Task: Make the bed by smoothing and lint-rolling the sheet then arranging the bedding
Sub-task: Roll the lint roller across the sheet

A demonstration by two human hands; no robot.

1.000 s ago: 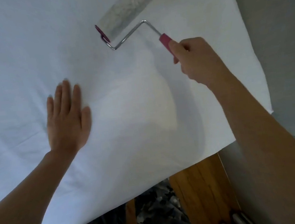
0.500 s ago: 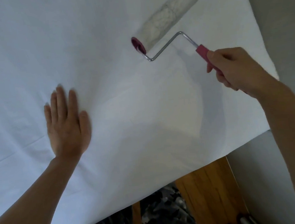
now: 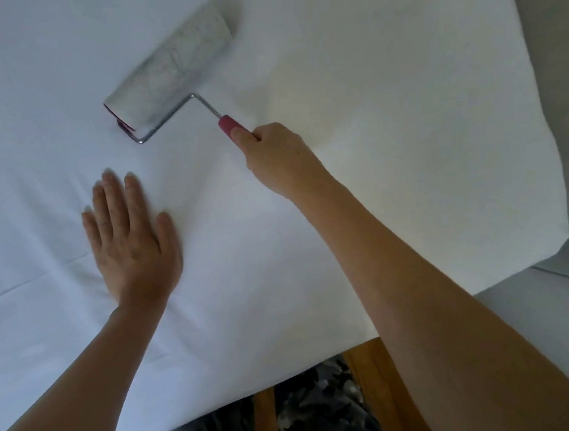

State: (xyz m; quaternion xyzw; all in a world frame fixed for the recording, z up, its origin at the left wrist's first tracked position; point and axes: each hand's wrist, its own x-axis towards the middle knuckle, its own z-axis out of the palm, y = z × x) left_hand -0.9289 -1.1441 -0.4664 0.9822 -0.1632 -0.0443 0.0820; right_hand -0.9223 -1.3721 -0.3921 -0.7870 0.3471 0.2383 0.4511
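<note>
- White sheet (image 3: 390,144) covers bed; wood floor (image 3: 365,373) at near edge.
- L hand (image 3: 130,242) flat on sheet, fingers straight & spread.
- R hand (image 3: 278,157) curled round red handle of lint roller (image 3: 169,77); roller drum lies on sheet, just beyond L hand.

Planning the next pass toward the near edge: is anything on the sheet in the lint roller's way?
Yes. The left hand lies flat on the sheet, just nearer than the lint roller held by the right hand. Otherwise nothing shows there.
</note>
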